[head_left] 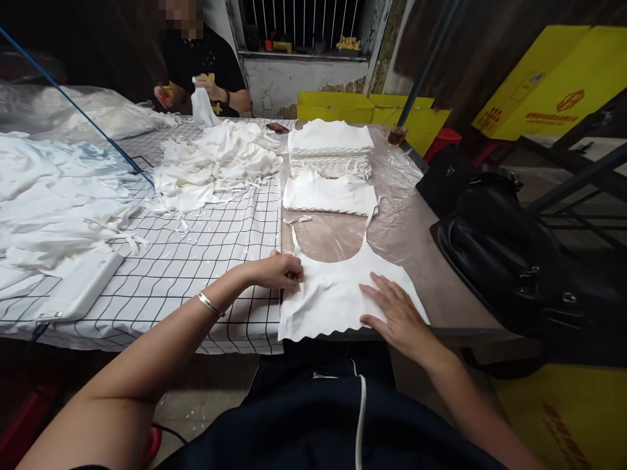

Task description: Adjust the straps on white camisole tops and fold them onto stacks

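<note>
A white camisole (337, 287) with thin straps and a wavy hem lies spread at the table's near edge, in front of my body. My left hand (283, 269) has its fingers curled at the upper left of the cloth, pinching the edge by the strap. Flat on the right half of the garment rests my right hand (392, 303), fingers spread. Just beyond the straps, a folded white top (328, 194) lies in front of a taller stack of white tops (330, 138). A small white tag (304, 218) sits near the left strap.
Loose white garments are heaped on the checked cloth (230, 241) at left, beside a white flat device (83, 287). A black bag (494, 254) stands at right. Across the table, a person (200, 72) holds red-handled scissors and white fabric. Yellow boxes (337, 106) stand behind.
</note>
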`<control>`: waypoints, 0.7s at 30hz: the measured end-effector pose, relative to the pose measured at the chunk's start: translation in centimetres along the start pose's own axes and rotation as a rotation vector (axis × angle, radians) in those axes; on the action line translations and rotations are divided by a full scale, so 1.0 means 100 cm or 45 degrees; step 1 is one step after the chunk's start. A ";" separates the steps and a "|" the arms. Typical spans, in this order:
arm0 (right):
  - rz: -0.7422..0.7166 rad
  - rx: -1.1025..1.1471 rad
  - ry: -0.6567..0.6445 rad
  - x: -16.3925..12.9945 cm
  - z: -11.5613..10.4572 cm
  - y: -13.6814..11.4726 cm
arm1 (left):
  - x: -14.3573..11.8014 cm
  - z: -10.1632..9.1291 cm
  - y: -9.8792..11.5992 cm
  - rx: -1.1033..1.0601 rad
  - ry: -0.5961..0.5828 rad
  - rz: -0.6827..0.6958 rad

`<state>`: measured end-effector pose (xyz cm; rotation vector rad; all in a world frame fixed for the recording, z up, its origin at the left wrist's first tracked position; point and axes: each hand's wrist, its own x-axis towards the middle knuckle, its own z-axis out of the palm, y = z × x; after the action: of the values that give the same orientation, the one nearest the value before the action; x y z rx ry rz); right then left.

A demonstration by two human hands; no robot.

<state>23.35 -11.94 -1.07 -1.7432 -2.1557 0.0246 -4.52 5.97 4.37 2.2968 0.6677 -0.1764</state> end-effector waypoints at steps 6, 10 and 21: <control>-0.024 -0.078 -0.174 -0.011 0.019 0.005 | -0.027 -0.019 -0.018 -0.181 0.095 -0.063; -0.022 -0.060 -0.170 -0.008 0.017 0.005 | -0.022 -0.021 -0.024 -0.035 0.394 -0.479; -0.012 -0.052 -0.192 -0.002 0.012 0.005 | 0.058 -0.042 -0.053 0.518 0.671 -0.386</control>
<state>23.46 -11.74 -2.33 -1.8060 -2.2854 0.1135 -2.56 14.45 2.33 2.6388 1.3555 0.1805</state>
